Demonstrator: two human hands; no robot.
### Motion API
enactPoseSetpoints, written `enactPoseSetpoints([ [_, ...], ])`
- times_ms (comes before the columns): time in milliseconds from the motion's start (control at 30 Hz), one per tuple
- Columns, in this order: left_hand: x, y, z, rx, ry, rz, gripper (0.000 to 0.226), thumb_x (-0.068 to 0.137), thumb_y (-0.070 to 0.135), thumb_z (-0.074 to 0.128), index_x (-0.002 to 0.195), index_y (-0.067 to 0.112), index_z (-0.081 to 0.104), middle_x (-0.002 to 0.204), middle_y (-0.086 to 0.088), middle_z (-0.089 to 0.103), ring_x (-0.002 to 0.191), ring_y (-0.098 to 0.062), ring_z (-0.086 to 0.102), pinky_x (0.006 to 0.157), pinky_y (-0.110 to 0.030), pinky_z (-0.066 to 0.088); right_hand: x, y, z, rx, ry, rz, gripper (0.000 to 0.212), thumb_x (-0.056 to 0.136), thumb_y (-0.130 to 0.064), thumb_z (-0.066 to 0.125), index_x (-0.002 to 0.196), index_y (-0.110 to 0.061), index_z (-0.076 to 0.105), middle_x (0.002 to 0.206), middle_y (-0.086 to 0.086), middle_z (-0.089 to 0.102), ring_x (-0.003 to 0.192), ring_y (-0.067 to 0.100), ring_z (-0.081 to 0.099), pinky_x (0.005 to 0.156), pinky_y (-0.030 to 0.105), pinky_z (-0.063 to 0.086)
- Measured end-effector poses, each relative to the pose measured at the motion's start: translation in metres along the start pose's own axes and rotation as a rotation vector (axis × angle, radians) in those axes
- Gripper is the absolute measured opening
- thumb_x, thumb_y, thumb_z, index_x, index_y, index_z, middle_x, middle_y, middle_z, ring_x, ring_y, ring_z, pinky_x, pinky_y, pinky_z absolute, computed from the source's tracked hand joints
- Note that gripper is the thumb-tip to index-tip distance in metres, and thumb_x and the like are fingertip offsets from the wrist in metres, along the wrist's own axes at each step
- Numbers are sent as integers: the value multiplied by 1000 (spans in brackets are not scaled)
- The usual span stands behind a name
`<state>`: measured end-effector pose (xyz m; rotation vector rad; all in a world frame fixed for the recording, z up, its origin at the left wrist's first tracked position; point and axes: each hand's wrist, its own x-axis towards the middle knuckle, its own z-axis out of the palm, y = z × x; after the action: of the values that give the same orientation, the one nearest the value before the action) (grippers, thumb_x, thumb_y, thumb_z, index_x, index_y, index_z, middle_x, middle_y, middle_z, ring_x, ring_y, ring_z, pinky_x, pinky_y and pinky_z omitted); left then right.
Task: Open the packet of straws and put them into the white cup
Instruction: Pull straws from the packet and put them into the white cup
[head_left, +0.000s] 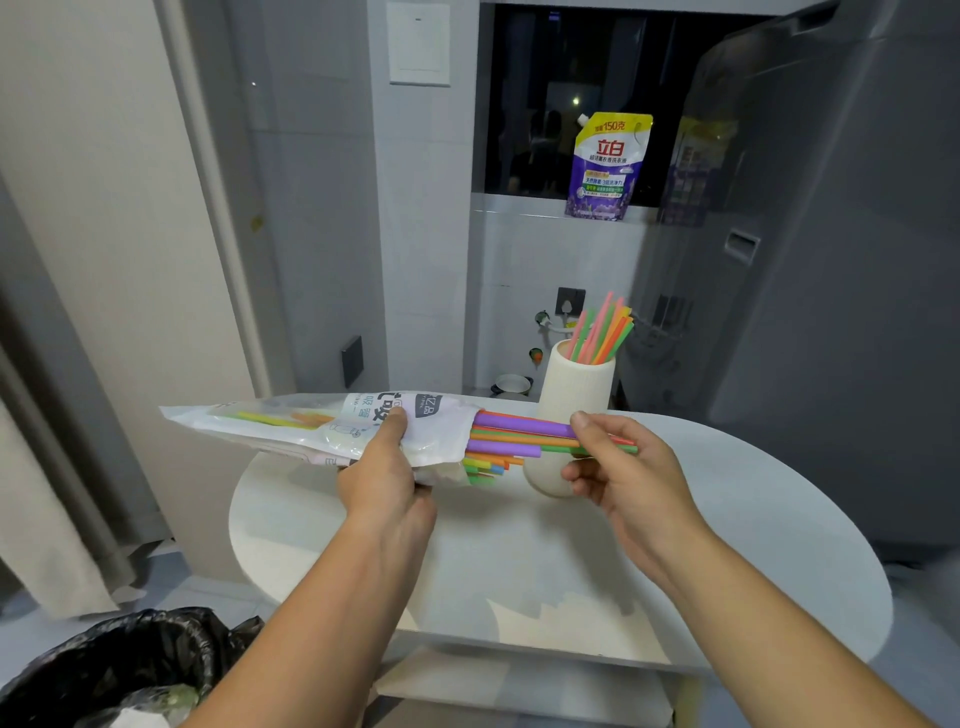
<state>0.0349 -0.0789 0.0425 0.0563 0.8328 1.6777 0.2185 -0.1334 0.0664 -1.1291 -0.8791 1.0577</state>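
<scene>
My left hand (382, 467) grips a white plastic packet of straws (311, 423), held flat above the table with its open end to the right. Coloured straws (519, 434) stick out of that end. My right hand (618, 462) pinches the tips of several of them between thumb and fingers, in front of the white cup (574, 387). The ribbed white cup stands upright on the table behind my right hand. Several pink, green and orange straws (602, 327) lean in it.
The white oval table (519, 561) has a lower shelf below. A bin lined with a black bag (124, 670) stands at the lower left. A purple detergent pouch (605, 166) sits on the window ledge. A grey appliance (831, 260) rises at the right.
</scene>
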Motion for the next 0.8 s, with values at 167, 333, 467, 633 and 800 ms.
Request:
enactPoseSetpoints([
  [167, -2, -1, 0, 6, -6, 1, 50, 91, 7, 76, 138, 14, 61, 123, -5, 77, 86, -17, 77, 51, -28, 61, -4, 5, 11, 201, 22, 178, 37, 86, -35, 72, 108, -6, 68, 72, 6, 59, 53, 13, 51, 47, 25, 43],
  [333, -9, -7, 0, 35, -16, -5, 49, 91, 6, 76, 137, 13, 62, 122, -5, 77, 87, -18, 77, 55, -28, 63, -6, 12, 24, 330, 46, 276, 36, 85, -32, 75, 109, -7, 66, 66, 5, 52, 48, 12, 44, 41, 22, 37],
  [467, -11, -8, 0, 47, -23, -8, 48, 92, 6, 76, 137, 13, 62, 125, -5, 76, 92, -20, 76, 58, -26, 61, -6, 14, 22, 261, 79, 235, 29, 91, -28, 71, 105, -4, 65, 58, 1, 48, 45, 10, 40, 42, 21, 36],
  [633, -6, -5, -1, 20, -17, -26, 48, 92, 7, 75, 137, 14, 61, 124, -5, 76, 90, -19, 77, 57, -30, 64, 0, 7, 11, 127, 140, 111, 24, 93, -29, 68, 82, -9, 62, 50, -3, 40, 43, 9, 34, 41, 20, 32],
  [800, -5, -7, -1, 20, -10, -45, 50, 92, 7, 75, 138, 13, 59, 123, -5, 76, 90, -19, 77, 49, -27, 60, 9, 4, 6, 122, 216, 2, 39, 93, -24, 68, 60, -15, 49, 46, -2, 34, 44, 15, 30, 47, 29, 26],
])
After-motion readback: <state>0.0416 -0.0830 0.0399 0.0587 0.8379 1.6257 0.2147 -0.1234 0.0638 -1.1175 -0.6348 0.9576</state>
